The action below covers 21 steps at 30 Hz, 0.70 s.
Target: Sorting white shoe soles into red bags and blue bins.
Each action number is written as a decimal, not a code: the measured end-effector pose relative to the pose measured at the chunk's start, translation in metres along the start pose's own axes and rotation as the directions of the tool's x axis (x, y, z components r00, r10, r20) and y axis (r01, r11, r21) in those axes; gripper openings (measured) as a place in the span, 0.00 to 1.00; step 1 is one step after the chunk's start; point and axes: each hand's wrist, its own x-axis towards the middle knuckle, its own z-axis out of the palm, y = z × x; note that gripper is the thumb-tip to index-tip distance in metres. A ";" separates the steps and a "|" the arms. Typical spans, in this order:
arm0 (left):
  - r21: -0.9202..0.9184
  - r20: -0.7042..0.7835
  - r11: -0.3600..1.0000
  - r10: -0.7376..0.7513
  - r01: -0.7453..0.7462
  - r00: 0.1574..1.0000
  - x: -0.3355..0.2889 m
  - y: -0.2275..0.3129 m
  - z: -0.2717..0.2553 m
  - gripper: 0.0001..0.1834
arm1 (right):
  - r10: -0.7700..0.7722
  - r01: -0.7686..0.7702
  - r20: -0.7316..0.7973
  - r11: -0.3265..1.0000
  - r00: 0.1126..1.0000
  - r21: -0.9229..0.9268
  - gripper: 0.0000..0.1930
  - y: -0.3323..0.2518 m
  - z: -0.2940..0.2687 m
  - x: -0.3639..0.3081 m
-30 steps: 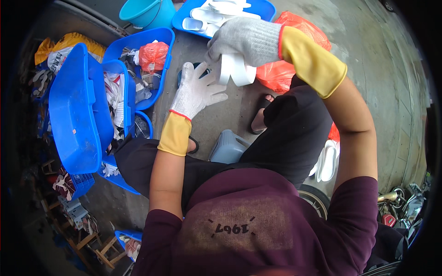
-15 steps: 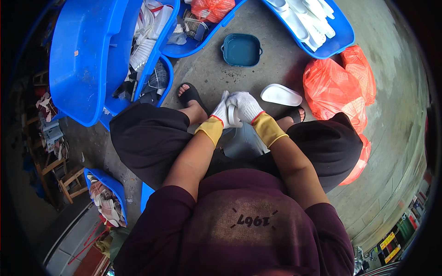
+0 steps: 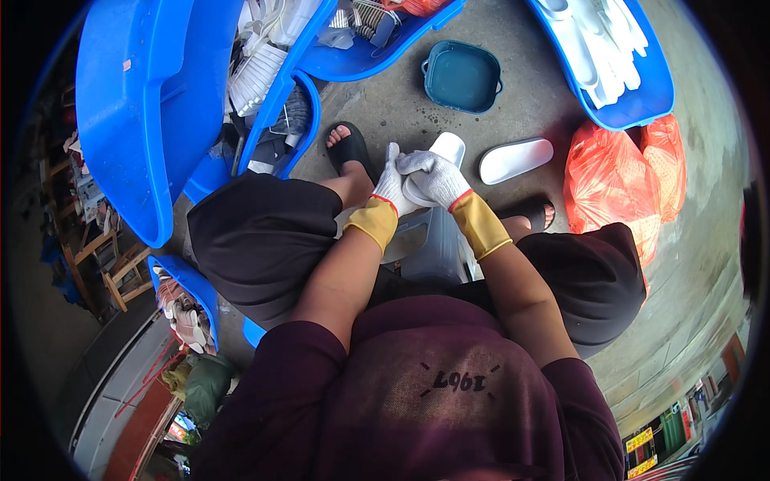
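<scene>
Both my hands wear white knit gloves with red-edged cuffs and yellow rubbery sleeves. Between them is a white shoe sole, held in front of my lap. One end sticks out beyond the right glove, and the middle is covered by my fingers. My right hand is curled over the sole from above. My left hand grips its near left side, with one digit pointing away from me. A second white shoe sole lies on the floor to the right, apart from my hands.
A dark teal basin stands ahead on the concrete floor. A blue tub of white soles is at the far right, beside orange-red plastic bags. Large blue tubs fill the left. A translucent grey-blue container sits between my knees.
The held sole has turned so that one end now points away past my right glove. My view has shifted, so the basin, tubs and floor sole appear displaced.
</scene>
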 end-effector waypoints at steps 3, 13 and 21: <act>-0.084 0.142 0.996 -0.016 0.028 0.990 0.009 -0.004 -0.015 0.46 | 0.158 -0.160 0.051 0.986 0.986 0.052 0.13 0.000 0.002 -0.004; 0.214 0.130 0.976 -0.005 -0.024 0.992 0.014 -0.036 -0.004 0.29 | 0.547 -0.453 -0.330 0.832 0.769 0.322 0.24 -0.038 -0.002 -0.007; -0.056 0.219 0.998 0.021 -0.009 0.975 -0.004 -0.040 0.023 0.27 | 0.726 -0.117 -0.109 0.254 0.679 0.960 0.22 -0.032 -0.013 -0.004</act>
